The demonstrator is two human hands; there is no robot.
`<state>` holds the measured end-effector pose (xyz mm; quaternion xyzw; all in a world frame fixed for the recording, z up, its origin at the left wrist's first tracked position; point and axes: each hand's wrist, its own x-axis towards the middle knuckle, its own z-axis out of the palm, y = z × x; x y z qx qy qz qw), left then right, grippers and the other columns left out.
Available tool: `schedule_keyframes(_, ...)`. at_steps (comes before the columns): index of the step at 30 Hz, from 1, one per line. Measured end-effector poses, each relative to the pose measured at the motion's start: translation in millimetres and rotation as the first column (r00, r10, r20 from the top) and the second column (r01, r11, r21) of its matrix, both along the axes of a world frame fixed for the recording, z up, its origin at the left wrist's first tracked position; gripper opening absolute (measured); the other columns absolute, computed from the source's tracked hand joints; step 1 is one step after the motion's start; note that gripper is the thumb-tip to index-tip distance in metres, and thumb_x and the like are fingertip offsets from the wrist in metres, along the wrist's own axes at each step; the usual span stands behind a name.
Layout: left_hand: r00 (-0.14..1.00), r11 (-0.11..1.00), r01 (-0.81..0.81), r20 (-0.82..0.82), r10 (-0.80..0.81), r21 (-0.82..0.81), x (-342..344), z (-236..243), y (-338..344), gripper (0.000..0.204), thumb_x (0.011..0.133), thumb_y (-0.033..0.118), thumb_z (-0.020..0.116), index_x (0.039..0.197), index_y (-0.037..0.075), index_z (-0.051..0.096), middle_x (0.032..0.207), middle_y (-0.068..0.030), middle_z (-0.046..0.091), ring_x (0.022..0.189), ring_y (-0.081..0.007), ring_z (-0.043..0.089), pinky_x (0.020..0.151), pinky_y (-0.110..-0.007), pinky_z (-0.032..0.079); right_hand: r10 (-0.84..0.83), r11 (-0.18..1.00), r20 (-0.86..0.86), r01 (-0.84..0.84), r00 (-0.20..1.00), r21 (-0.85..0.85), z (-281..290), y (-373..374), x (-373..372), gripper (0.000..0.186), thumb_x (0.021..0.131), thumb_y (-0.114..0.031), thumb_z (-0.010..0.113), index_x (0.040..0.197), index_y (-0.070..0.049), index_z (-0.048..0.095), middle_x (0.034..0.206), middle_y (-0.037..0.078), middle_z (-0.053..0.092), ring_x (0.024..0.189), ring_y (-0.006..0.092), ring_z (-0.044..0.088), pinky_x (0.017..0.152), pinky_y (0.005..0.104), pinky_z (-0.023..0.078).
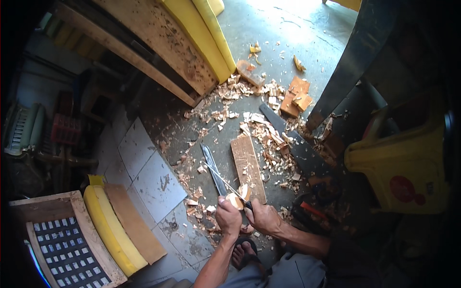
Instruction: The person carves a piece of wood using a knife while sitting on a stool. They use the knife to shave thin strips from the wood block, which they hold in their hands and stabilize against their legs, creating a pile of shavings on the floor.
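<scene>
My left hand (pixel 228 217) is closed around the lower end of a long, flat metal blade (pixel 212 168), which points away from me. My right hand (pixel 265 217) grips the dark handle of a thin, rod-like metal tool (pixel 225 183). The rod slants up to the left and crosses the blade. A pale, cut piece of wood (pixel 235 200) shows between my hands; whether either hand touches it I cannot tell. Just beyond lies a wooden plank (pixel 247 165) on the floor, with wood chips on it.
Wood shavings (pixel 261 127) litter the dark floor around a handsaw (pixel 288 132). Wood blocks (pixel 295 98) lie farther off. A yellow plastic stool (pixel 398 163) stands right. A yellow-padded wooden frame (pixel 77 206) sits at lower left, and a large wooden piece (pixel 158 43) at upper left.
</scene>
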<state>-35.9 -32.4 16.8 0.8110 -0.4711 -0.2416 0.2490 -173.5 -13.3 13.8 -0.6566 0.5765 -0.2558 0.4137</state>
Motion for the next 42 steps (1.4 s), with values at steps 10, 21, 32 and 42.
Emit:
schedule_keyframes(10, 1.000, 0.998, 0.025, -0.010, -0.026, -0.051, 9, -4, 3, 0.042, 0.104, 0.027, 0.030, 0.095, -0.001, 0.060, 0.085, -0.0304, 0.065, 0.085, -0.0512, 0.062, 0.072, -0.056, 0.046, -0.150, 0.984, 0.187, 0.166, 0.971, -0.070, -7, 8, -1, 0.025, 0.096, -0.020, 0.063, 0.101, 0.000, 0.050, 0.067, 0.024, 0.061, 0.062, 0.0467, 0.064, 0.053, 0.0511, 0.050)
schedule_keyframes(21, 0.795, 0.987, 0.144, -0.603, -0.072, 0.071, 67, -6, 24, 0.035, 0.106, 0.031, 0.050, 0.117, -0.002, 0.054, 0.094, -0.0116, 0.067, 0.063, -0.0168, 0.068, 0.056, -0.028, 0.058, -0.330, 0.932, -0.391, 0.232, 0.859, -0.279, -46, -1, -55, 0.043, 0.088, -0.015, 0.067, 0.126, 0.000, 0.053, 0.113, 0.021, 0.057, 0.097, 0.0354, 0.060, 0.085, 0.0436, 0.050)
schedule_keyframes(32, -0.071, 0.977, 0.212, -0.997, -0.010, -0.025, 33, 23, 55, 0.053, 0.098, 0.047, 0.058, 0.133, 0.008, 0.049, 0.127, -0.0108, 0.058, 0.105, -0.0242, 0.063, 0.089, -0.044, 0.051, -0.363, 0.922, 0.924, -0.191, -0.119, 0.338, 26, -24, -21, 0.060, 0.085, -0.020, 0.077, 0.133, 0.001, 0.048, 0.107, 0.015, 0.063, 0.104, 0.0265, 0.063, 0.095, 0.0423, 0.052)
schedule_keyframes(42, -0.334, 0.916, 0.287, -0.926, -0.178, -0.280, 19, 18, 66, 0.040, 0.102, 0.044, 0.053, 0.127, 0.013, 0.053, 0.126, -0.0072, 0.056, 0.120, -0.0245, 0.056, 0.100, -0.050, 0.045, -0.030, 0.984, 0.993, -0.169, 0.115, 0.049, 70, 3, -16, 0.021, 0.084, -0.010, 0.074, 0.088, -0.003, 0.055, 0.077, 0.010, 0.060, 0.074, 0.0187, 0.060, 0.072, 0.0349, 0.048)
